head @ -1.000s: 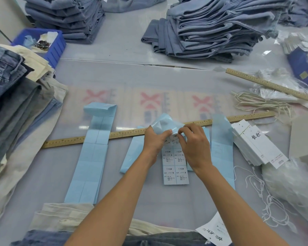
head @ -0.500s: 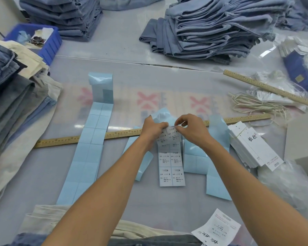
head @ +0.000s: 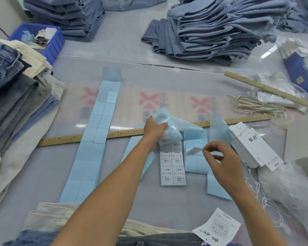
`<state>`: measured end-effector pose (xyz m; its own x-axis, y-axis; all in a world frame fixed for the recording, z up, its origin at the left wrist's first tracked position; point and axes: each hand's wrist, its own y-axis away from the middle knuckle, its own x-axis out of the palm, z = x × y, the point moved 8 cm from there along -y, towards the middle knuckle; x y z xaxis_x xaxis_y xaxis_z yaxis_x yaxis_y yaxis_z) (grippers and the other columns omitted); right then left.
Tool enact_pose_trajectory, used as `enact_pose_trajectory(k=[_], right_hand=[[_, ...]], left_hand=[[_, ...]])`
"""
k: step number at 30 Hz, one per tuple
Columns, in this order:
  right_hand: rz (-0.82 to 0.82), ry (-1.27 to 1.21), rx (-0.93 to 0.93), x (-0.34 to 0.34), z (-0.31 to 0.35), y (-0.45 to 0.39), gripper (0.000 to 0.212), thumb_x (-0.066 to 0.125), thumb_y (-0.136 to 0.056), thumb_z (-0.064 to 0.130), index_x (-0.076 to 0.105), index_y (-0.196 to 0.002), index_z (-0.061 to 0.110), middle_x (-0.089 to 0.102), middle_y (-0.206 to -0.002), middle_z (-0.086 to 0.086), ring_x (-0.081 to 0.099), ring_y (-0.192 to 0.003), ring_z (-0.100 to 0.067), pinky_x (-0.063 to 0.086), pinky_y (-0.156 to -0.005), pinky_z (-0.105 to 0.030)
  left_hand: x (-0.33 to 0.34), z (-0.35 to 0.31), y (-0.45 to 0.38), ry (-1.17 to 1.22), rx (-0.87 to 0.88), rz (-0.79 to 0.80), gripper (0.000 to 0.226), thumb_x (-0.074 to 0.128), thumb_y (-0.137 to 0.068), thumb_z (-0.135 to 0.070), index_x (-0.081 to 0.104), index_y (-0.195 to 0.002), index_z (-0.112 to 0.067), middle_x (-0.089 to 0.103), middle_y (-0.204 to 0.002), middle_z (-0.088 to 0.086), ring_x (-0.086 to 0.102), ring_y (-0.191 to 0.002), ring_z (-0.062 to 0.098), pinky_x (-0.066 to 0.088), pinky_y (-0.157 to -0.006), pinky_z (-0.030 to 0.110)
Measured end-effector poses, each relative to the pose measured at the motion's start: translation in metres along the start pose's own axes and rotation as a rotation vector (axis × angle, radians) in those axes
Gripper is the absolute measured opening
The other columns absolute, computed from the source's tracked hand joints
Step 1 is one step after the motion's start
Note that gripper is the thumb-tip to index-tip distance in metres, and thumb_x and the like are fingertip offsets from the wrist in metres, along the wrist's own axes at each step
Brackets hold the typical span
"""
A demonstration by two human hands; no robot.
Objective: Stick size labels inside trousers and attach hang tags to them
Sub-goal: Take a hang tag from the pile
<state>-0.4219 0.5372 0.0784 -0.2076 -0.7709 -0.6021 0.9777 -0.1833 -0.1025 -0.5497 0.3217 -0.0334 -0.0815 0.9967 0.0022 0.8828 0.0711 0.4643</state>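
- Left hand (head: 154, 129) grips the curled-back blue backing (head: 169, 125) at the far end of the printed label strip (head: 172, 164); fingers are curled round the liner. Judged purpose: pinning the strip and folding the liner away so a sticker edge lifts free.
- Right hand (head: 219, 157) hovers to the right of the strip, thumb and forefinger drawn close together. Too blurred to tell whether a peeled label sits between them.
- Label strip lies flat at centre, two columns of white size labels printed "1103#", its near end towards the person, within reach of both hands.
- Trousers (head: 60, 222), cream and denim, lie at the near edge under the forearms; judged the next garment to receive a label.
- Hang tags (head: 252, 148): a banded white stack just right of the strip, with one loose tag (head: 219, 228) near right. Cords (head: 256, 105) sit far right.
- Spent blue liner strips (head: 94, 139) run near-to-far on the left, crossing the wooden ruler (head: 75, 139); more liner pieces lie right of the label strip. Likely pushed aside as waste.
- Second ruler (head: 268, 89) lies angled at far right on clear bags.
- Table (head: 132, 77): pale, glossy, with a clear cover over faded red printed marks.
- Room: folded blue-grey trouser stacks (head: 212, 29) at the far side, a mixed denim pile (head: 12, 86) at left, and a blue bin (head: 52, 43) far left holding scraps.
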Motion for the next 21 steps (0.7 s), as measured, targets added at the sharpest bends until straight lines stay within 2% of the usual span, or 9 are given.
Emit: enact_pose_trajectory(k=[3, 6, 8, 10, 13, 16, 19, 21], right_hand=[[-0.078, -0.221, 0.154, -0.013, -0.021, 0.030, 0.027, 0.073, -0.090, 0.001, 0.070, -0.088, 0.028, 0.071, -0.092, 0.010, 0.068, -0.092, -0.009, 0.055, -0.077, -0.017], [-0.145, -0.541, 0.370, -0.007, -0.046, 0.057, 0.018, 0.071, -0.092, 0.006, 0.072, -0.096, 0.023, 0.073, -0.102, -0.004, 0.068, -0.095, -0.018, 0.058, -0.082, -0.031], [-0.209, -0.748, 0.504, 0.001, -0.054, 0.071, 0.021, 0.068, -0.094, 0.009, 0.069, -0.107, 0.024, 0.073, -0.110, -0.010, 0.070, -0.096, -0.018, 0.059, -0.081, -0.035], [-0.249, -0.808, 0.534, 0.004, -0.053, 0.075, 0.030, 0.068, -0.094, 0.010, 0.063, -0.117, 0.028, 0.074, -0.111, -0.009, 0.071, -0.099, -0.019, 0.057, -0.083, -0.037], [-0.262, -0.731, 0.435, 0.001, -0.037, 0.066, 0.048, 0.070, -0.092, 0.006, 0.053, -0.127, 0.034, 0.074, -0.111, -0.005, 0.070, -0.106, -0.021, 0.054, -0.091, -0.040], [-0.225, -0.624, 0.266, 0.003, -0.013, 0.046, 0.067, 0.072, -0.091, 0.001, 0.040, -0.138, 0.037, 0.070, -0.120, -0.001, 0.066, -0.115, -0.018, 0.051, -0.096, -0.035], [-0.064, -0.295, -0.011, 0.017, 0.019, 0.019, 0.096, 0.080, -0.082, -0.001, 0.024, -0.154, 0.030, 0.049, -0.148, 0.008, 0.049, -0.137, -0.012, 0.041, -0.108, -0.028], [0.086, 0.011, -0.216, 0.035, 0.036, 0.007, 0.108, 0.086, -0.077, 0.008, 0.017, -0.159, 0.021, 0.031, -0.161, 0.012, 0.035, -0.147, -0.009, 0.031, -0.118, -0.032]], left_hand=[[0.006, -0.009, 0.005, -0.005, 0.035, 0.074, 0.035, 0.074, -0.089, -0.016, 0.062, -0.122, -0.014, 0.071, -0.110, 0.004, 0.069, -0.098, 0.022, 0.059, -0.079, 0.037], [0.014, -0.013, 0.017, -0.019, 0.026, 0.217, 0.027, 0.075, -0.092, -0.028, 0.070, -0.115, -0.016, 0.076, -0.105, -0.002, 0.072, -0.094, 0.015, 0.057, -0.073, 0.027], [0.012, -0.009, 0.028, 0.021, -0.018, 0.280, 0.026, 0.074, -0.092, -0.034, 0.074, -0.108, -0.014, 0.078, -0.099, -0.003, 0.072, -0.090, 0.016, 0.057, -0.076, 0.031], [0.008, -0.003, 0.040, 0.069, -0.039, 0.336, 0.024, 0.075, -0.091, -0.036, 0.077, -0.103, -0.014, 0.079, -0.097, -0.001, 0.073, -0.086, 0.013, 0.057, -0.072, 0.026], [0.001, 0.006, 0.057, 0.098, -0.017, 0.381, 0.016, 0.075, -0.091, -0.024, 0.076, -0.103, -0.014, 0.079, -0.096, -0.001, 0.075, -0.084, 0.009, 0.055, -0.066, 0.020], [-0.004, 0.016, 0.070, -0.064, 0.010, 0.416, 0.024, 0.081, -0.086, -0.019, 0.075, -0.109, -0.013, 0.079, -0.101, -0.002, 0.074, -0.090, 0.008, 0.053, -0.068, 0.016], [-0.010, 0.021, 0.075, -0.399, 0.115, 0.362, 0.026, 0.083, -0.084, -0.019, 0.075, -0.108, -0.018, 0.077, -0.103, -0.005, 0.070, -0.097, 0.011, 0.053, -0.077, 0.023], [-0.014, 0.017, 0.079, -0.594, 0.255, 0.300, 0.022, 0.082, -0.084, -0.022, 0.074, -0.104, -0.018, 0.070, -0.105, -0.004, 0.063, -0.101, 0.014, 0.050, -0.086, 0.029]])
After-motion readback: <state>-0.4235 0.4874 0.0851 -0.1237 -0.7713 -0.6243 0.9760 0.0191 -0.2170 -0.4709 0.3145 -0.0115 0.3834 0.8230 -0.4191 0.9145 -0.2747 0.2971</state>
